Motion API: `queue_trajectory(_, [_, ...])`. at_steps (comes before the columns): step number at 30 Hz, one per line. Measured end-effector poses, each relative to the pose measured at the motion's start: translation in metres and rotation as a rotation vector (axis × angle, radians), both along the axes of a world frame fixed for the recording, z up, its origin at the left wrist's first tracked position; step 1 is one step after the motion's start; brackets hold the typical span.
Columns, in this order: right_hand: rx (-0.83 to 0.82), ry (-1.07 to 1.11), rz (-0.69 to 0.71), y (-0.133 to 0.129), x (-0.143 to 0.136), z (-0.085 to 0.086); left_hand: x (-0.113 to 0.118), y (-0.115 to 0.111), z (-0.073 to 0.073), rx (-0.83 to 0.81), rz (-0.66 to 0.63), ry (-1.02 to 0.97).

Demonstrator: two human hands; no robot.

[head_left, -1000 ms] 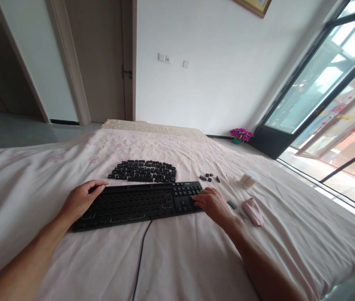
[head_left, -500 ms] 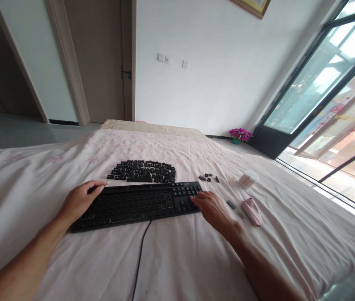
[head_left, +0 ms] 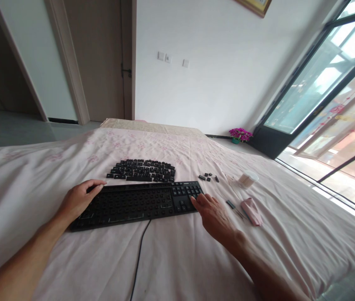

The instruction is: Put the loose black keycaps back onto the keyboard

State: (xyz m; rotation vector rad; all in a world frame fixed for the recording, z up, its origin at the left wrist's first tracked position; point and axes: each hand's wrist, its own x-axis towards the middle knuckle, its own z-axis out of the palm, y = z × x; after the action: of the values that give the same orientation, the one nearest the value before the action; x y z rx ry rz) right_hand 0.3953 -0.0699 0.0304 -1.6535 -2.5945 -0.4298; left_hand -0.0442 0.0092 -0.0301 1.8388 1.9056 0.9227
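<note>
A black keyboard lies across the pale pink bedspread, its main section without keycaps and its right-hand number section with caps on. My left hand grips the keyboard's left end, thumb along the upper edge and the other fingers partly hidden. At the right end, my right hand has its fingers bent together over the number keys; whether a small key is between the fingertips is too small to tell. Just beyond the keyboard, many loose black keycaps lie in rows. Several more small keycaps sit to their right.
Right of my right hand are a clear tub of cotton swabs, a folded pink cloth and a small dark-headed tool. A black cable runs toward me over the wrinkled bedspread.
My right hand has shifted very slightly at the number keys. My left hand keeps its place on the keyboard's left end.
</note>
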Motion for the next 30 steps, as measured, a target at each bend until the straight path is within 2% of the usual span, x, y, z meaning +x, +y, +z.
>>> queue_trajectory(7, [-0.03,0.192,-0.005,0.014,0.003,-0.005,0.0,0.0,0.0,0.004,0.003,-0.004])
queue_trajectory(15, [0.002,0.065,0.06,0.016,0.005,-0.007,-0.001,0.0,0.0,-0.017,0.008,-0.003])
queue_trajectory(24, [0.02,-0.044,0.005,0.0,-0.002,-0.017,0.001,-0.002,0.002,-0.008,0.014,-0.008])
queue_trajectory(27, [-0.006,-0.016,-0.002,-0.002,-0.004,-0.014,0.003,-0.004,0.006,-0.018,0.019,0.007])
queue_trajectory(30, [-0.085,0.127,0.012,0.005,0.005,-0.008,0.003,-0.005,0.008,-0.025,0.008,0.019])
